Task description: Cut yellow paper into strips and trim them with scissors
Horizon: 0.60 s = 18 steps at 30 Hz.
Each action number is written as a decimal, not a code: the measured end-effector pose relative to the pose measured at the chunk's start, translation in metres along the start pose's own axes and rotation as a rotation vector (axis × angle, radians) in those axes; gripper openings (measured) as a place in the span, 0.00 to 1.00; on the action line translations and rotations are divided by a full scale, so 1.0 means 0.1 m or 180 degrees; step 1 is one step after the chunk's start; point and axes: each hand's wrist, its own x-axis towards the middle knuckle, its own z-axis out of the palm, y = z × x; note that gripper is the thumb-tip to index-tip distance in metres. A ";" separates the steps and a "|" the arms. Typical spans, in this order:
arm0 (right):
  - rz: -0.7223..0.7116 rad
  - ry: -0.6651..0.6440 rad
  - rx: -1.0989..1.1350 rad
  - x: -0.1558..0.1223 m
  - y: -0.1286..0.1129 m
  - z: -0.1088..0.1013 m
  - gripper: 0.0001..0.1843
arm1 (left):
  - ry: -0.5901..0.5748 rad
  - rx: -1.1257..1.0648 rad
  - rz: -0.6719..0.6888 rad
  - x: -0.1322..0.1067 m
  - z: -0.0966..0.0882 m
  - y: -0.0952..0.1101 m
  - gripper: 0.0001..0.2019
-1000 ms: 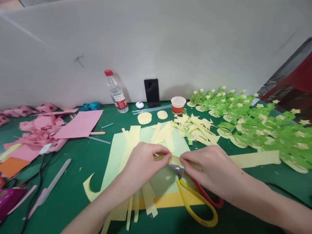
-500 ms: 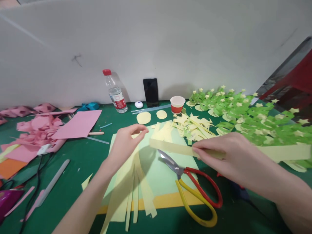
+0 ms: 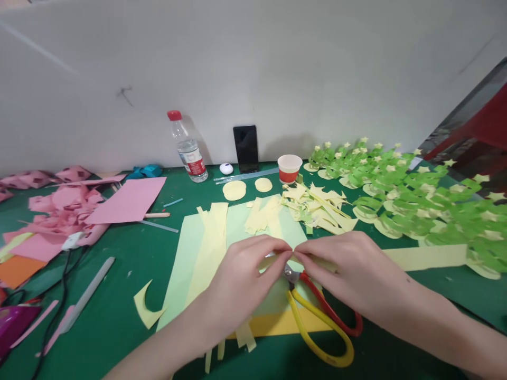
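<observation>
"Brought together since half a second ago: left hand (image 3: 249,274) in from the left, right hand (image 3: 348,269) slightly leftward."

"Anything else shifted?"

"Yes: pale yellow strip (image 3: 430,257) along with the right hand, far end now further left, near end no longer in sight."

"And how clamped?"

"Right thumb and forefinger pinched on the strip; left ones pinched too, tips meeting the right ones at centre frame. Cannot tell whether any paper in the left pinch: too small, too well hidden."

"Where to look for the strip, then?"

"Right of centre, out from behind the right hand, toward green paper pieces with star tops (image 3: 400,190) at the right edge."

"Below the fingertips?"

"Scissors (image 3: 292,274), blades mostly hidden, red and yellow handles toward lower centre-right, lying over a pale green sheet (image 3: 178,264)."

"Around that?"

"Yellow paper strips (image 3: 209,243) on the sheet, yellow scraps (image 3: 320,208) heaped just beyond its upper right corner, a crescent scrap (image 3: 148,319) at lower left, on the green counter (image 3: 119,338)."

"Further up?"

"Bottle (image 3: 190,155), dark phone (image 3: 246,149) and paper cup (image 3: 289,170) in a row, upper centre."
</observation>
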 end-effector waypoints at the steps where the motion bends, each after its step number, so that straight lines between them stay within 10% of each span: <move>1: -0.0048 -0.0013 -0.0004 0.00 0.00 0.00 0.17 | -0.0014 0.0021 -0.0006 0.00 -0.01 0.00 0.07; 18: 0.0142 0.0152 -0.0135 -0.02 0.05 -0.17 0.17 | 0.0060 0.0359 -0.0323 0.12 -0.21 -0.09 0.08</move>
